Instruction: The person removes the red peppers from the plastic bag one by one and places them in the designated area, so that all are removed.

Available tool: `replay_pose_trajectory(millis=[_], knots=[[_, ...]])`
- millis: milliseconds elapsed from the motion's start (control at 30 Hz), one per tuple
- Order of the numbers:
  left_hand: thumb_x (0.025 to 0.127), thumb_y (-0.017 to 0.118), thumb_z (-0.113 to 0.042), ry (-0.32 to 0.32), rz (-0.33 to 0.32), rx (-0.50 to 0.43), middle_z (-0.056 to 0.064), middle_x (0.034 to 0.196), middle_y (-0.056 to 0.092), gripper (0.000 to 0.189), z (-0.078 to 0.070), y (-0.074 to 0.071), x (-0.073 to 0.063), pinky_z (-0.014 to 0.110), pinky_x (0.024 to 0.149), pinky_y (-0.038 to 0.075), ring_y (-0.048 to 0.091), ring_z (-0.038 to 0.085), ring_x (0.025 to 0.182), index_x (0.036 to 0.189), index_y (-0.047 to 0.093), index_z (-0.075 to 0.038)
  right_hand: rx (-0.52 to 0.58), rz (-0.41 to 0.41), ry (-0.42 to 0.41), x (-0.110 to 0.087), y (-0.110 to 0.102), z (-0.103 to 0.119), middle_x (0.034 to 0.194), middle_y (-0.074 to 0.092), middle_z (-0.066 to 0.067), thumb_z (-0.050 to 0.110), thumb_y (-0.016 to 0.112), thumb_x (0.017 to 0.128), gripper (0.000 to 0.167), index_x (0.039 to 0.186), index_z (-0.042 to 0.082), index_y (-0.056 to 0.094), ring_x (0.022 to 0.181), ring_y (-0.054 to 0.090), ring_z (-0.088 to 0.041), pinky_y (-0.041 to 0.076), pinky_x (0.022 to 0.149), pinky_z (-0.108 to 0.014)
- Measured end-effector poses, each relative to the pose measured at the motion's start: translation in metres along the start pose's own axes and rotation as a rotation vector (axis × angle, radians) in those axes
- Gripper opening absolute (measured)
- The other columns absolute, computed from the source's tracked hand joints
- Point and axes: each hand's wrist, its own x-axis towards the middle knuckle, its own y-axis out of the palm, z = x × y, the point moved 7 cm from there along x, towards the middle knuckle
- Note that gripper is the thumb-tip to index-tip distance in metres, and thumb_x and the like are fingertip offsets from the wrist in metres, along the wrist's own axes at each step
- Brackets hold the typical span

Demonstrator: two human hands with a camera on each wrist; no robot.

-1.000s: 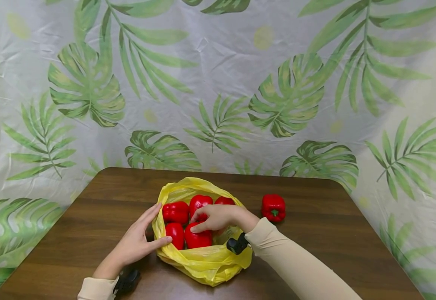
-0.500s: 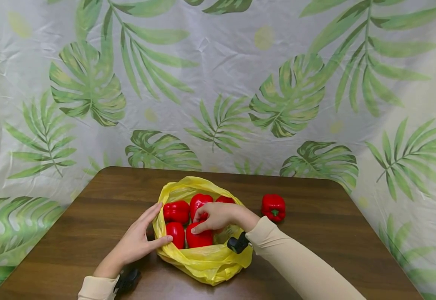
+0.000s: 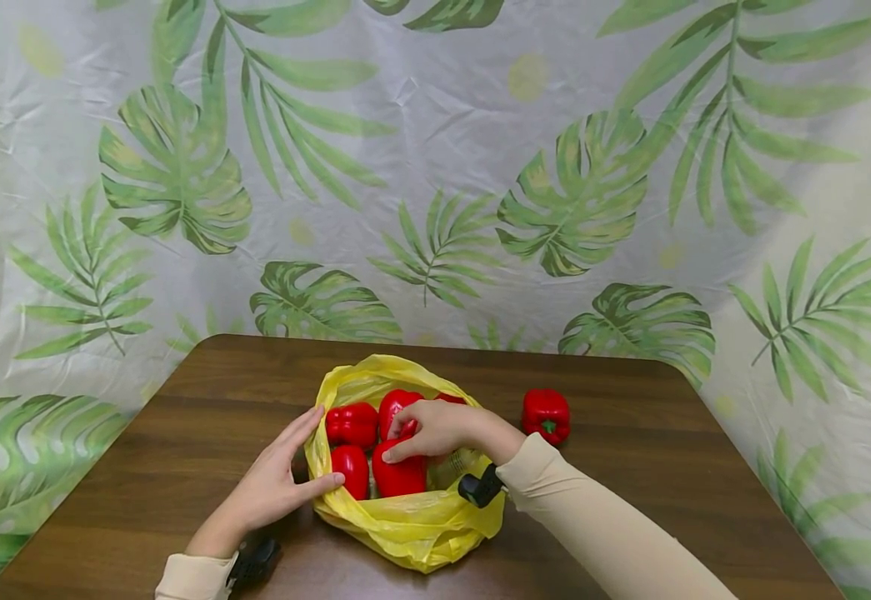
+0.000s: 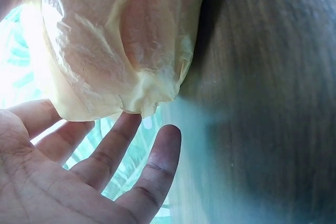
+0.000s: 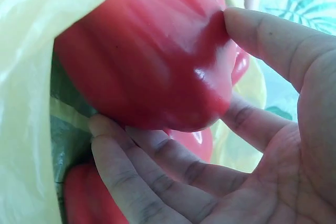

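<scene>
A yellow plastic bag [image 3: 427,533] stands with its mouth wide on the table, several red bell peppers inside. My right hand [image 3: 443,429] reaches into it and grips the near middle bell pepper [image 3: 402,475]. In the right wrist view the thumb presses one side of this pepper [image 5: 152,56], with fingers around the other side. My left hand [image 3: 277,483] rests against the bag's left side, its fingers fairly straight and the thumb over the rim beside another pepper [image 3: 350,471]. The left wrist view shows fingertips touching the bag's outside [image 4: 105,45].
One red bell pepper [image 3: 546,415] lies outside the bag to the right, green stem toward me. The dark wooden table [image 3: 630,483] ends at a leaf-patterned cloth [image 3: 435,167] behind. A small black wrist camera [image 3: 480,486] sits near the bag's right rim.
My right hand has shifted slightly to the right, and the gripped bell pepper has risen a little with it. The left hand and the bag stay nearly where they were.
</scene>
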Motion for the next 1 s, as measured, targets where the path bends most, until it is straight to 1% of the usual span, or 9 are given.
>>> replay_pose_trajectory(millis=[67, 100, 267, 367, 567, 633, 767, 833, 1000], knots=[[0.089, 0.086, -0.045, 0.003, -0.001, 0.000, 0.023, 0.171, 0.038, 0.098, 0.000, 0.000, 0.000, 0.074, 0.115, 0.043, 0.043, 0.052, 0.152, 0.165, 0.040, -0.004, -0.011, -0.006, -0.012, -0.002, -0.003, 0.001, 0.098, 0.068, 0.005, 0.042, 0.079, 0.097, 0.023, 0.106, 0.022, 0.072, 0.085, 0.058, -0.012, 0.050, 0.072, -0.026], [0.089, 0.086, -0.045, 0.004, -0.002, -0.001, 0.023, 0.171, 0.039, 0.098, -0.001, 0.000, 0.000, 0.073, 0.113, 0.045, 0.044, 0.052, 0.152, 0.165, 0.040, -0.004, -0.007, -0.009, -0.020, -0.002, -0.004, 0.002, 0.097, 0.068, 0.004, 0.042, 0.078, 0.097, 0.023, 0.106, 0.022, 0.072, 0.084, 0.058, -0.012, 0.050, 0.071, -0.026], [0.089, 0.086, -0.045, -0.003, 0.003, -0.009, 0.023, 0.171, 0.038, 0.098, -0.001, 0.001, 0.000, 0.065, 0.105, 0.056, 0.046, 0.051, 0.150, 0.165, 0.040, -0.005, 0.072, 0.000, -0.044, -0.006, -0.010, 0.002, 0.084, 0.062, 0.001, 0.039, 0.077, 0.099, 0.022, 0.106, 0.019, 0.071, 0.068, 0.052, -0.014, 0.050, 0.064, -0.026], [0.089, 0.086, -0.045, -0.009, 0.006, -0.008, 0.022, 0.171, 0.038, 0.098, 0.000, 0.001, 0.000, 0.064, 0.103, 0.057, 0.046, 0.051, 0.150, 0.166, 0.040, -0.005, 0.118, 0.003, -0.028, -0.008, -0.013, 0.000, 0.083, 0.061, 0.002, 0.038, 0.078, 0.099, 0.024, 0.109, 0.018, 0.070, 0.064, 0.051, -0.014, 0.053, 0.064, -0.029], [0.089, 0.086, -0.045, -0.003, 0.002, -0.002, 0.023, 0.171, 0.039, 0.098, 0.000, 0.001, 0.001, 0.066, 0.106, 0.055, 0.046, 0.051, 0.150, 0.165, 0.040, -0.005, 0.150, -0.006, 0.021, -0.015, -0.023, -0.002, 0.097, 0.069, -0.002, 0.039, 0.078, 0.099, 0.034, 0.121, 0.015, 0.069, 0.076, 0.063, -0.019, 0.064, 0.075, -0.039], [0.089, 0.086, -0.045, -0.003, 0.001, -0.002, 0.023, 0.171, 0.039, 0.098, 0.000, 0.001, 0.001, 0.067, 0.106, 0.055, 0.045, 0.052, 0.151, 0.165, 0.040, -0.005, 0.140, -0.012, 0.025, -0.016, -0.027, -0.003, 0.100, 0.070, -0.004, 0.039, 0.078, 0.099, 0.035, 0.122, 0.015, 0.069, 0.081, 0.066, -0.021, 0.064, 0.076, -0.037], [0.089, 0.086, -0.045, -0.001, 0.001, -0.002, 0.023, 0.171, 0.039, 0.098, -0.001, 0.000, 0.001, 0.064, 0.104, 0.057, 0.045, 0.052, 0.150, 0.165, 0.041, -0.005, 0.118, -0.021, 0.006, -0.020, -0.038, -0.004, 0.092, 0.068, -0.003, 0.039, 0.076, 0.100, 0.031, 0.121, 0.016, 0.070, 0.075, 0.062, -0.019, 0.060, 0.071, -0.032], [0.089, 0.086, -0.044, 0.001, 0.000, 0.001, 0.023, 0.171, 0.039, 0.098, -0.001, 0.000, 0.000, 0.064, 0.104, 0.057, 0.046, 0.051, 0.150, 0.165, 0.041, -0.005, 0.126, -0.023, -0.006, -0.025, -0.044, -0.004, 0.087, 0.065, -0.002, 0.039, 0.074, 0.102, 0.030, 0.121, 0.016, 0.070, 0.072, 0.057, -0.017, 0.058, 0.070, -0.031], [0.089, 0.086, -0.045, -0.002, 0.003, 0.007, 0.023, 0.170, 0.039, 0.098, -0.001, 0.000, 0.000, 0.062, 0.101, 0.058, 0.047, 0.051, 0.150, 0.165, 0.040, -0.005, 0.187, -0.048, -0.003, -0.038, -0.058, -0.010, 0.094, 0.068, -0.005, 0.038, 0.073, 0.103, 0.029, 0.123, 0.017, 0.069, 0.078, 0.061, -0.020, 0.063, 0.082, -0.043]])
